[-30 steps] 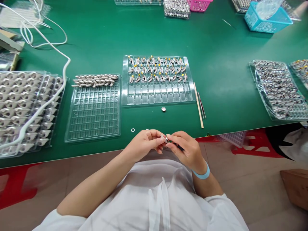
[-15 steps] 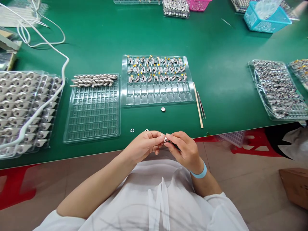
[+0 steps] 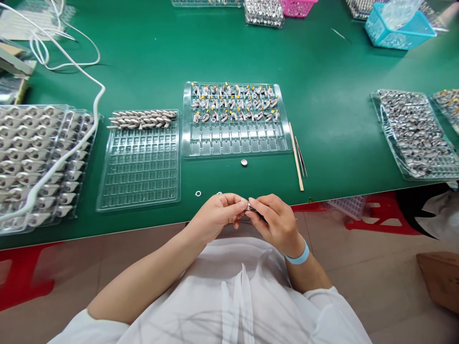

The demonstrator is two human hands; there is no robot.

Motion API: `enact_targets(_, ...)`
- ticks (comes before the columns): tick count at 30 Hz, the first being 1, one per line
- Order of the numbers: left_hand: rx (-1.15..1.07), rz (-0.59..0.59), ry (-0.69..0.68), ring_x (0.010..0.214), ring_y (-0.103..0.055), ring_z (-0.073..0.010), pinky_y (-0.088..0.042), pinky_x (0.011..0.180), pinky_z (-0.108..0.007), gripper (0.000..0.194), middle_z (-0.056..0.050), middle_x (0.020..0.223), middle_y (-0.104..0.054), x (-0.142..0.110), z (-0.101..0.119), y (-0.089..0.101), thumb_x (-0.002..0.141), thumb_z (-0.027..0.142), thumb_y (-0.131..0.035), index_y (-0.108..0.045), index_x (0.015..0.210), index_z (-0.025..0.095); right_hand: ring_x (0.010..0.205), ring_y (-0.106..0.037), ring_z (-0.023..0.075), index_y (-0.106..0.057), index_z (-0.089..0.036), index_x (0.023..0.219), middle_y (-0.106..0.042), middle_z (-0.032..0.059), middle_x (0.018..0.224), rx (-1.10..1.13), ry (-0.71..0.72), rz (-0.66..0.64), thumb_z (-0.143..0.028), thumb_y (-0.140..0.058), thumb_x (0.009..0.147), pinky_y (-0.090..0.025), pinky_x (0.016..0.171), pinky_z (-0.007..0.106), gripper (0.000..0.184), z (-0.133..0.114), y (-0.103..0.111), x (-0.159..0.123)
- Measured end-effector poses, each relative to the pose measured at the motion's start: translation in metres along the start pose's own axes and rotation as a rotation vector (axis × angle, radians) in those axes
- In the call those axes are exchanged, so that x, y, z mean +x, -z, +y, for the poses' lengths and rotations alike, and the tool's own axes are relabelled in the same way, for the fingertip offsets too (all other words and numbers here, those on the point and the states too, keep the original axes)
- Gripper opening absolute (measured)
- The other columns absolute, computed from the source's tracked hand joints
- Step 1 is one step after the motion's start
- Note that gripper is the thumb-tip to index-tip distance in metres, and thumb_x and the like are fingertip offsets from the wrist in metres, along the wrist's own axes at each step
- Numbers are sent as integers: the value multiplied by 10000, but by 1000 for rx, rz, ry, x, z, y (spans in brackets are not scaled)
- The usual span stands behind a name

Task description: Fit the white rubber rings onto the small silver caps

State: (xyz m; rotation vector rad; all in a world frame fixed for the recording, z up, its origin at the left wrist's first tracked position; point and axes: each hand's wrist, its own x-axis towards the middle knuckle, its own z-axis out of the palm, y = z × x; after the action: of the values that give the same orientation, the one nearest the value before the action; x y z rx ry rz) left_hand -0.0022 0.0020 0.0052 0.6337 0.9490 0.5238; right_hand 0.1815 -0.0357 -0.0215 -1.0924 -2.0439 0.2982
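Work surface: one matte green tabletop (image 3: 322, 95), its front edge above a pale tiled floor (image 3: 358, 272). Centre: clear plastic compartment tray (image 3: 186, 141), three rows filled with grey, yellow-tipped pieces (image 3: 234, 116). To its left: second clear plastic tray (image 3: 139, 172), silver-grey metal pieces (image 3: 141, 120) along its far end. To its right: pale wooden stick (image 3: 296, 157) beside slim metal tweezers (image 3: 300, 156).

Hands: left hand (image 3: 218, 215) and right hand (image 3: 276, 222), fingertips meeting before the torso at the table edge, thumbs and forefingers pinching one small silver metal part (image 3: 249, 207) between them. Right wrist: light-blue band (image 3: 298, 255).
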Motion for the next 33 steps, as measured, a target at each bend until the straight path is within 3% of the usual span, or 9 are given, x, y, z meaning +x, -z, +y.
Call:
enact_targets(10,20,5,-18,565,-505,-77,-427,520,-204,340,-12,674,-610,1,-2,-2,730,427,-782,-654,706,113,755,-606,193,-536,-223,1249,-673,84,894,-33,28,69,-141,-650,848,-554,642,332,425,0,-2,2)
enact_targets(16,58,53,-126,614,-602,-104,-520,589,-231,309,-32,807,-699,-1,-3,-6,752,360,-782,-677,944,142,687,-618,169,-602,-254,1092,-666,49,819,63,-86,220,-159,-652,824,-544,590,297,289,-7,-8,6)
enact_targets(20,250,70,-367,802,-682,-177,-584,711,-295,265,-76,917,-726,-5,-7,-4,827,339,-712,-663,1021,164,607,-580,133,-642,-240,968,-652,28,782,204,-266,230,-161,-645,809,-525,557,276,178,-10,-7,7)
enact_targets(23,640,126,-736,986,-668,-215,-579,818,-335,181,-116,1127,-700,-5,-11,4,849,252,-685,-713,1020,201,602,-572,130,-655,-229,925,-643,20,760,242,-343,199,-175,-636,811,-521,563,279,128,-12,-4,7)
enact_targets(26,932,137,-1049,937,-672,-198,-563,831,-352,204,-80,1038,-738,-2,-12,11,860,173,-662,-725,1035,257,599,-552,123,-655,-220,895,-628,10,727,266,-349,165,-162,-627,818,-509,566,272,101,-14,-2,9)
enact_targets(29,1023,99,-1168,861,-692,-188,-570,773,-327,216,-62,925,-764,0,-9,13,873,139,-637,-724,1031,257,608,-539,119,-658,-212,885,-625,9,732,298,-359,130,-157,-634,827,-498,570,270,84,-14,0,10)
enact_targets(33,1089,113,-1167,800,-715,-181,-590,723,-307,173,-57,886,-775,-1,-5,12,889,163,-608,-732,980,243,686,-592,140,-681,-205,964,-663,34,798,418,-381,60,-174,-622,868,-521,615,290,116,-14,6,9)
